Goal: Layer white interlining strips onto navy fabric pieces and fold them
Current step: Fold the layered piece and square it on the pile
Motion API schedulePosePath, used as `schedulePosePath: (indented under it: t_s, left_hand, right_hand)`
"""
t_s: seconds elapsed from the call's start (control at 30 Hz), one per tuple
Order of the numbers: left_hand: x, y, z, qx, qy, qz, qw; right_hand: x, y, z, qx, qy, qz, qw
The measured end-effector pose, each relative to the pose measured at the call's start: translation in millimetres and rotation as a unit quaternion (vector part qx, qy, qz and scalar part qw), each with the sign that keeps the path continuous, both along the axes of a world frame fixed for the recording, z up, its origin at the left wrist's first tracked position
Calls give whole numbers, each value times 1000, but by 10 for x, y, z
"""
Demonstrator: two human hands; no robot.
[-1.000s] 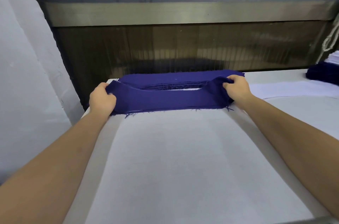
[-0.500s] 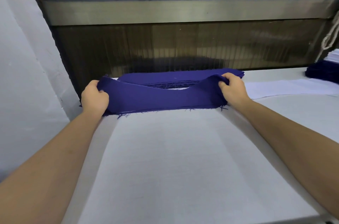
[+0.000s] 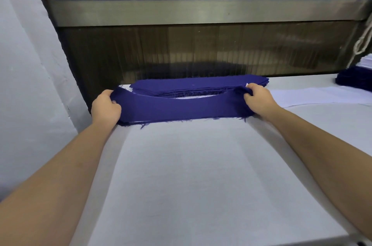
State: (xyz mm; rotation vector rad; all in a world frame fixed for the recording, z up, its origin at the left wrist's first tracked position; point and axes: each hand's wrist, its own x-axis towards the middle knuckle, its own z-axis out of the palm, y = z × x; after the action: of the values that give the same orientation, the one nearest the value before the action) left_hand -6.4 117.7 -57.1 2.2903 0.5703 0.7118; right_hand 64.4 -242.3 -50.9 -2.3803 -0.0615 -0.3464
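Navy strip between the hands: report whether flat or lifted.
Lifted. The left hand and right hand grip the ends of the navy strip; its far edge sags between them.

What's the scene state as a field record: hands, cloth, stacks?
left hand: grips left end of the navy piece
right hand: grips its right end
navy piece: stretched between both hands, frayed near edge on the white sheet
navy stack: flat, just behind the piece
white strips: flat, right of the right hand
far pile: navy with white on top, right edge
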Motion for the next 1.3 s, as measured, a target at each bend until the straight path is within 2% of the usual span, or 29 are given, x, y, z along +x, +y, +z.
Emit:
schedulePosePath:
  t_s: [0.27, 0.53, 0.67, 0.77, 0.97, 1.2, 1.3]
  left_hand:
    - [-25, -29, -1, 44, 3, -27, 999]
    - [25, -16, -19, 67, 59, -30, 996]
    - [44, -29, -29, 132, 77, -10, 988]
    - [89, -71, -30, 185, 88, -2, 979]
    - [335, -197, 50, 275, 78, -30, 958]
    - [770, -379, 177, 338, 53, -154, 927]
    - [914, -427, 202, 350, 71, -194, 914]
  right_hand:
    - [-51, -54, -74, -156, -44, -25, 987]
    - [-73, -67, -44, -208, -66, -51, 975]
    - [-77, -35, -48, -288, -105, -82, 948]
    - [-31, 4, -32, -309, -155, -90, 934]
    - [262, 173, 37, -366, -145, -17, 919]
    - [641, 371, 245, -464, -46, 80, 881]
    - [713, 415, 290, -467, -51, 107, 876]
